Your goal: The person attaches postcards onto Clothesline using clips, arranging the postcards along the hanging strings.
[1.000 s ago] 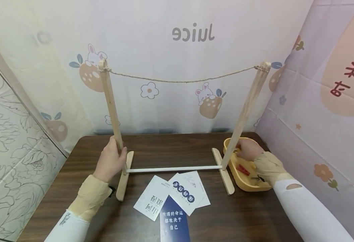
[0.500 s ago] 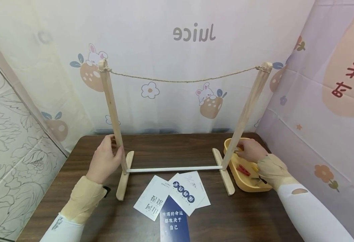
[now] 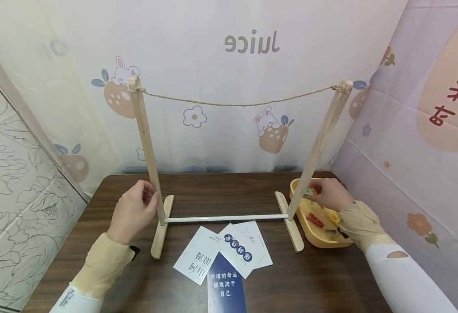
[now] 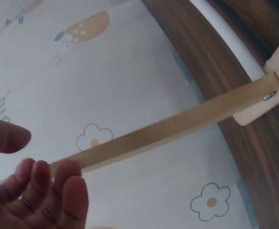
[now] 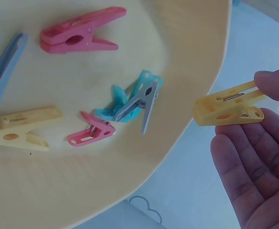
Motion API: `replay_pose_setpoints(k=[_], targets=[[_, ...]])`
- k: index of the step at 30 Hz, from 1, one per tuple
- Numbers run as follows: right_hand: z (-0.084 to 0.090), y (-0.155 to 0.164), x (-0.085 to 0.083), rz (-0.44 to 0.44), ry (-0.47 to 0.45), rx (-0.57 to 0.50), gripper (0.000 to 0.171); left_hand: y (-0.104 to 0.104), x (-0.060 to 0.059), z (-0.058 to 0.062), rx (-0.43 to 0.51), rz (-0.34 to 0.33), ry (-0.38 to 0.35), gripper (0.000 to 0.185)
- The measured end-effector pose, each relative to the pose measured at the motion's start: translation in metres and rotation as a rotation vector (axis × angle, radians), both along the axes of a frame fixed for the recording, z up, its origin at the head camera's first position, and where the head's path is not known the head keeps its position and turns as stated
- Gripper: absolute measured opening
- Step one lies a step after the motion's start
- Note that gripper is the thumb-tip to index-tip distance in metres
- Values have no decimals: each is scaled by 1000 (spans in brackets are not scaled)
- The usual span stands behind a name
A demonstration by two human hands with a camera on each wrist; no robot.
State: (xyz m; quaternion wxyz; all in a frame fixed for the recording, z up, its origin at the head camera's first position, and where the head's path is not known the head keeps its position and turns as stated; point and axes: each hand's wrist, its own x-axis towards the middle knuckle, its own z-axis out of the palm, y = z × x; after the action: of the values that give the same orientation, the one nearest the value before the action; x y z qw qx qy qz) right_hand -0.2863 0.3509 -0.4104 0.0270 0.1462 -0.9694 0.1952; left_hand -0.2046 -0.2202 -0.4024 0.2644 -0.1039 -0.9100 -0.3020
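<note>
While both hands work at the table (image 3: 197,187), the scene reads so:
Left hand (image 3: 132,211): released, fingers loosely curved just beside the rack's left post (image 3: 147,148), gripping nothing.
Right hand (image 3: 332,194): pinching a yellow peg (image 5: 229,110) between thumb and fingers, above the yellow tray (image 3: 314,237).
Tray contents: red (image 5: 79,32), pink, blue, grey and yellow pegs.
Rack: string (image 3: 236,103) between its posts.
Cards (image 3: 222,254): flat before the rack.

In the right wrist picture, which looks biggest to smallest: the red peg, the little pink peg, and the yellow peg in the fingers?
1. Red peg
2. Yellow peg, nearly alike and nearer the camera, so unsure
3. Little pink peg
</note>
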Motion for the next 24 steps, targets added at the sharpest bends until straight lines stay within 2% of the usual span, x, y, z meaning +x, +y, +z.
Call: replay_pose_setpoints(k=[5, 8, 15, 19, 24], targets=[[1, 0, 4, -12, 1, -8, 32, 6, 2, -3, -30, -80, 64, 10], [3, -2, 7, -6, 25, -6, 32, 11, 2, -4, -55, -124, 51, 11], [9, -5, 18, 2, 81, 9, 28, 24, 4, -11, -95, -198, -119, 5], [11, -6, 23, 8, 95, 8, 27, 32, 5, -15, -129, -235, -217, 10], [15, -9, 29, -9, 92, -10, 26, 42, 5, -21, -209, -245, -333, 20]])
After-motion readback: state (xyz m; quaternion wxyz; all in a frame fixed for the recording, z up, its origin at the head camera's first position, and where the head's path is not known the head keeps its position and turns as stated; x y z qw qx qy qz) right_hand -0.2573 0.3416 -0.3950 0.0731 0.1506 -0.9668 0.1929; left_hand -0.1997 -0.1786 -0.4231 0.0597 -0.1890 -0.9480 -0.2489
